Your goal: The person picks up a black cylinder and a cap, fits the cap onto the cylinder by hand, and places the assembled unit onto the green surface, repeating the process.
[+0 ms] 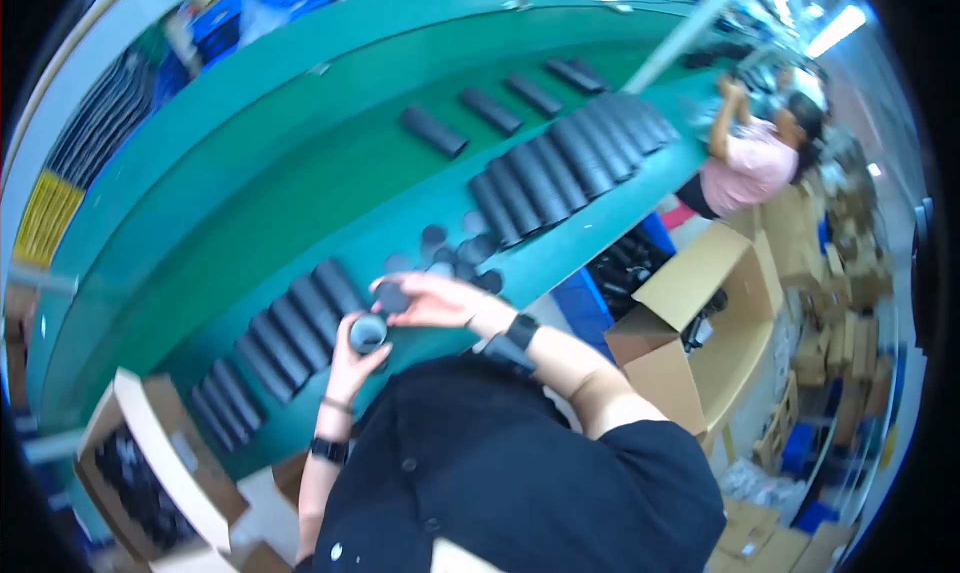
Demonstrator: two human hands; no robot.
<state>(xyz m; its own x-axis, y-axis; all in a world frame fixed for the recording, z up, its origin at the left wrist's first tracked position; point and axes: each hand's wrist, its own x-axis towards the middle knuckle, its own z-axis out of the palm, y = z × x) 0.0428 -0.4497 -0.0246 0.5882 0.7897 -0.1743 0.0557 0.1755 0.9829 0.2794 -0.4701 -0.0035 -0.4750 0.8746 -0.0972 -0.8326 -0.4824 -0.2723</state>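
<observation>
The left hand [352, 358] wraps its fingers around a dark tube [368, 333], held end-up over the near edge of the green desk [250, 173]. The right hand [435, 301] pinches a round dark cap [392, 298] just beside the tube's open end. Loose caps [460, 248] lie beyond the right hand. Rows of tubes [295, 328] crowd the desk's near edge on both sides, with bare green surface farther out. An open cardboard box [700, 318] stands to the right, another box [140, 463] to the left. A co-worker [755, 153] works farther along.
</observation>
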